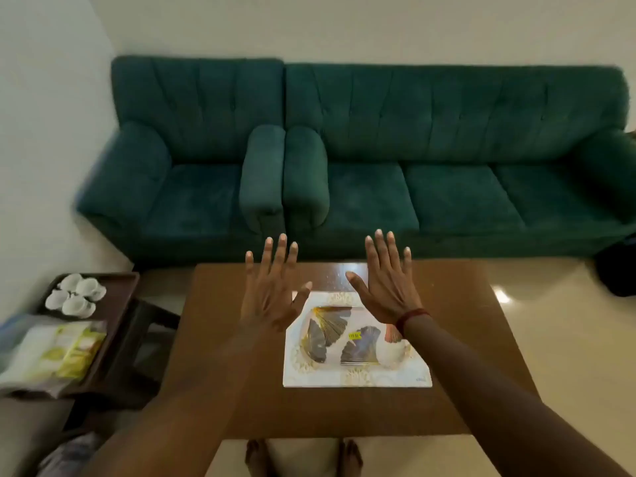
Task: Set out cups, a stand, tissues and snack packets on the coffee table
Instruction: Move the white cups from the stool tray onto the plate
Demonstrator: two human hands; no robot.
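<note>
My left hand (272, 290) and my right hand (387, 280) hover flat, fingers spread, above the brown coffee table (223, 373), holding nothing. Under them lies a white patterned mat (358, 378) bearing a clear tray with dark fan-shaped pieces (327, 333) and a white shell-like ornament (390, 351). On a dark side table (120, 304) to the left stand several white cups (77, 295) turned upside down. Closer to me on it lie yellow-green packets (65, 352), blurred.
A green sofa (447, 160) and a matching armchair (192, 160) stand behind the table against the wall. A dark bag (617, 270) sits on the floor at far right. My bare feet (303, 457) show below the table's near edge.
</note>
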